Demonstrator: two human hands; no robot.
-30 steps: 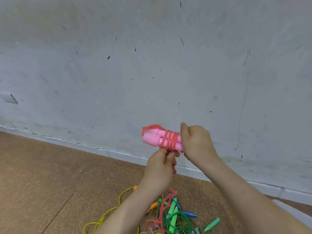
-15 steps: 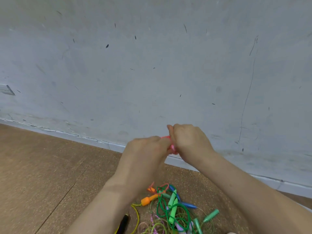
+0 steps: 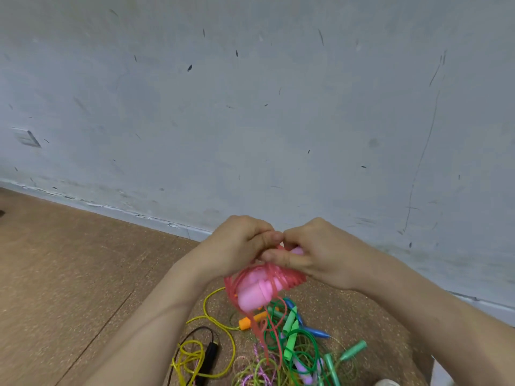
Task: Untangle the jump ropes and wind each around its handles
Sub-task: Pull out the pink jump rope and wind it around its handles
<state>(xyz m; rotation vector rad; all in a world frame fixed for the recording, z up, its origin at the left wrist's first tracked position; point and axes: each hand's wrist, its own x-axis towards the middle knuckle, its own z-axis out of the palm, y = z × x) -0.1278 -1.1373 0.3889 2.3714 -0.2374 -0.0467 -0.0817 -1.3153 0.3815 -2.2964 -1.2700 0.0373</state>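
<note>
Pink handles (image 3: 255,292) below curled fingers (image 3: 274,257); red rope (image 3: 289,277) wound round.

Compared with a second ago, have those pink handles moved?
Yes. The pink handles dropped: earlier before the wall above the baseboard, now below it, over the floor.

No readable text, labels, brands, numbers or signs anywhere in view

Both hands meet, fingers curled.
The left hand (image 3: 237,246) and the right hand (image 3: 323,256) grip the pink jump rope (image 3: 259,289), fingertips touching, forearms reaching forward.
</note>
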